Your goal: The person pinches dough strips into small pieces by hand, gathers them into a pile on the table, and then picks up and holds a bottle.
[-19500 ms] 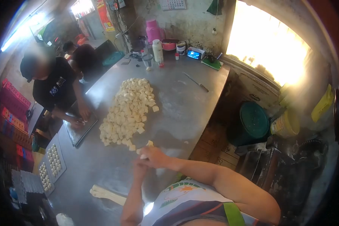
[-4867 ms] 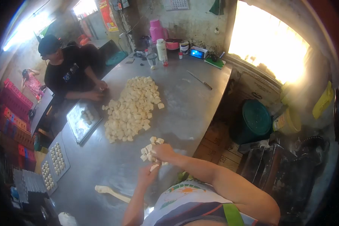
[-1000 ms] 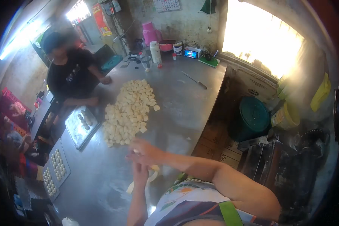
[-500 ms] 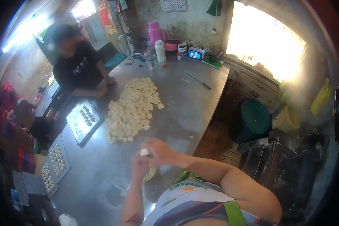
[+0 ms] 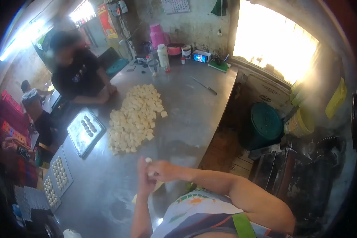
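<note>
White dough [image 5: 148, 160] pinched between left hand [image 5: 143, 174] and right hand [image 5: 165, 170]; rounded balls [image 5: 60, 171] done off to their left, loads of blocky pieces [image 5: 135, 119] left just beyond.

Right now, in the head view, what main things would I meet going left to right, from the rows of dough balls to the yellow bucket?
Rows of dough balls, metal tray, pile of dough pieces, knife, green bin, yellow bucket.
</note>
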